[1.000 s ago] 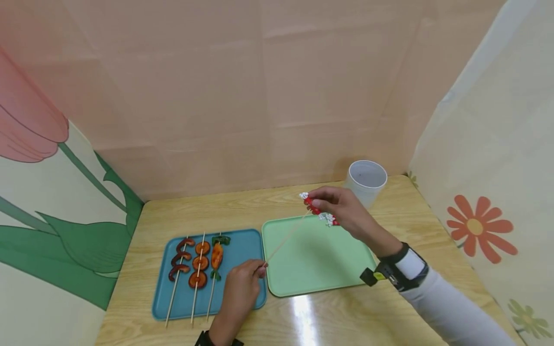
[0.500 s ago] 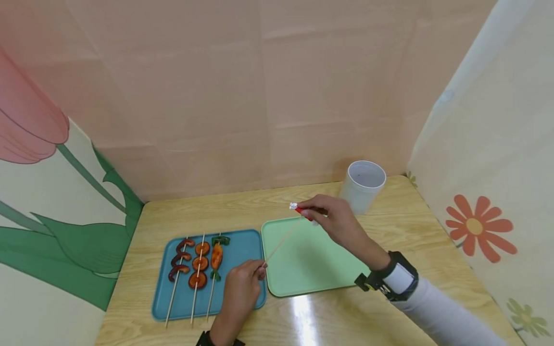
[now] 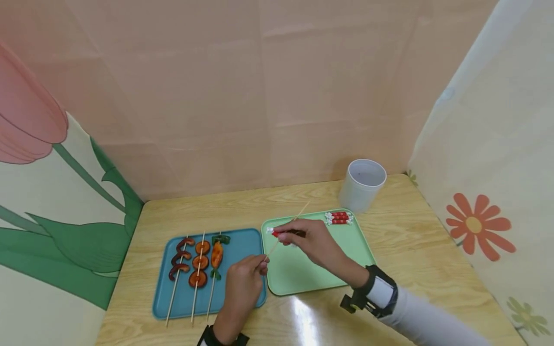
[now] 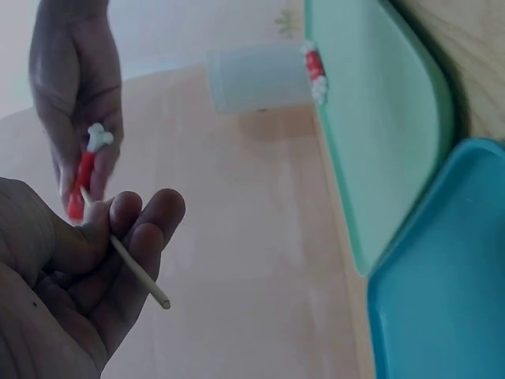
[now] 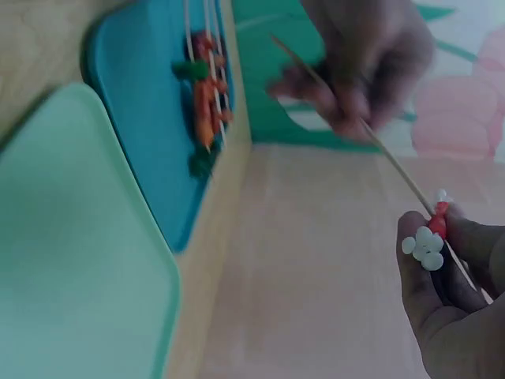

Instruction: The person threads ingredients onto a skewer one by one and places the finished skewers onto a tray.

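My left hand (image 3: 243, 283) pinches a thin wooden skewer (image 4: 140, 272) near its blunt end, over the seam between the two trays. Between the fingertips of my right hand (image 3: 313, 242) is a small red piece with white knobbly ends (image 5: 436, 227). The skewer passes through this piece, or right against it; the fingers partly hide the spot. Beyond the right hand, the skewer's far end (image 3: 304, 207) sticks out, slanting up to the right. Below the hands lies the light green tray (image 3: 309, 283), with similar red-and-white pieces (image 3: 339, 217) side by side in its far right corner.
A blue tray (image 3: 161, 307) at left bears three skewers: curled brown pieces (image 3: 181, 257), round slices (image 3: 200, 264), and an orange piece (image 3: 217, 256) between green ones. A whitish translucent cup (image 3: 362, 190) stands behind the green tray. Printed cloths surround the wooden table (image 3: 207, 211).
My right hand has moved down and left along the skewer with the red-and-white piece, nearing my left hand. The skewer's far end and the pieces on the green tray have come into sight.
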Available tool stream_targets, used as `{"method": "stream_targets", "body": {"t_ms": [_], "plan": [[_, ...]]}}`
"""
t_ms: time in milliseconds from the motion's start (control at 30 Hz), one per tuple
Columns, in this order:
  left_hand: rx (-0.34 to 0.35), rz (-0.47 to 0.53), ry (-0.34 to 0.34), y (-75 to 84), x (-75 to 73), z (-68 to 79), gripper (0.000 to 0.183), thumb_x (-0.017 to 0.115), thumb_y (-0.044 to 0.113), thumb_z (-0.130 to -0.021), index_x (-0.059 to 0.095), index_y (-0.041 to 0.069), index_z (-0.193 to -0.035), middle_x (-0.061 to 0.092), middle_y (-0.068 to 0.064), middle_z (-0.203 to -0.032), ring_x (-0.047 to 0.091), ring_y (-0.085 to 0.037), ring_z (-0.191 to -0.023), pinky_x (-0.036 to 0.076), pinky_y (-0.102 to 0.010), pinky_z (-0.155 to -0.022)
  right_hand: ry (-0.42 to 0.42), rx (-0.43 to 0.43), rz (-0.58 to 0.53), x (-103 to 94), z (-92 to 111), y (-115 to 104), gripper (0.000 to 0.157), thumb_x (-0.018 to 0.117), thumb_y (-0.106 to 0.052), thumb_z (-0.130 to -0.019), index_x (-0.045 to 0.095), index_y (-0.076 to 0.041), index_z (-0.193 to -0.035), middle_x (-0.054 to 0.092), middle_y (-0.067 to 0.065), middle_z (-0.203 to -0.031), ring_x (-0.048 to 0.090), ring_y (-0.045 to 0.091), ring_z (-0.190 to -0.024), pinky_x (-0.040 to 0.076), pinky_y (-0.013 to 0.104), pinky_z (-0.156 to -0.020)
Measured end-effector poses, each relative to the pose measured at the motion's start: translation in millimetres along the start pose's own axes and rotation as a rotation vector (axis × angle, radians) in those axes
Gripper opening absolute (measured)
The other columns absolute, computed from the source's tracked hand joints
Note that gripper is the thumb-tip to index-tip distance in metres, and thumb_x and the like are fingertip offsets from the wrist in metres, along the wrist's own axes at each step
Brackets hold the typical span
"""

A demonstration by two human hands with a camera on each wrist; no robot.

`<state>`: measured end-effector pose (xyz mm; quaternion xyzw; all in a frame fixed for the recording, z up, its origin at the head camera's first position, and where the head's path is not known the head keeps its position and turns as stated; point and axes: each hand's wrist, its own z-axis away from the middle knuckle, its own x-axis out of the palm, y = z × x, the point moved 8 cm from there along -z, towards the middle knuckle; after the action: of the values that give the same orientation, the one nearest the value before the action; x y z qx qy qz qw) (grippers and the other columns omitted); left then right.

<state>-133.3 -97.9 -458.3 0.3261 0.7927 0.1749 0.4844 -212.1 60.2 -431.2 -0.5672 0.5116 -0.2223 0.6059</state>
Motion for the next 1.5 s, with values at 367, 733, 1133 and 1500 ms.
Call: {"method": "stream_targets", "body": {"t_ms": [367,733,1133,1500], "plan": [[-0.132,-0.002,0.002,-16.9,-5.7,3.1,0.015,0.072,-0.011,-0.086,0.079,-0.001,-0.094,0.075,-0.005,-0.077,0.069,-0.008,-0.063,0.057,-0.020,-0.057,0.118,-0.155,0.221,-16.4,3.7,9.8,0.016,0.074,-0.016,-0.093,0.078,-0.019,-0.109,0.076,-0.003,-0.106,0.071,0.012,-0.098,0.061,0.027,-0.084],[-0.165,-0.022,-0.015,-37.3,-10.4,16.1,0.011,0.075,-0.006,-0.085,0.079,0.003,-0.090,0.073,-0.003,-0.073,0.069,-0.008,-0.061,0.057,-0.020,-0.057,0.120,-0.033,0.969,-95.3,8.8,169.2,0.015,0.062,0.008,-0.091,0.073,0.000,-0.097,0.070,0.016,-0.096,0.067,0.036,-0.092,0.060,0.048,-0.077],[-0.173,0.003,-0.065,-37.9,-7.8,14.3,0.016,0.071,-0.009,-0.088,0.079,0.003,-0.096,0.075,-0.003,-0.078,0.070,-0.008,-0.065,0.056,-0.016,-0.059,0.091,-0.050,1.089,-98.4,5.0,191.4,0.008,0.069,0.008,-0.087,0.070,0.001,-0.090,0.063,0.017,-0.085,0.062,0.034,-0.075,0.055,0.047,-0.062],[-0.091,-0.027,-0.060,-31.0,-0.1,12.7,0.022,0.074,-0.014,-0.082,0.080,0.005,-0.090,0.075,-0.001,-0.076,0.067,-0.005,-0.064,0.055,-0.017,-0.058,0.194,-0.010,0.668,-96.7,-14.5,110.5,0.017,0.073,-0.010,-0.094,0.069,-0.004,-0.109,0.069,0.011,-0.099,0.067,0.024,-0.086,0.061,0.040,-0.074]]}}
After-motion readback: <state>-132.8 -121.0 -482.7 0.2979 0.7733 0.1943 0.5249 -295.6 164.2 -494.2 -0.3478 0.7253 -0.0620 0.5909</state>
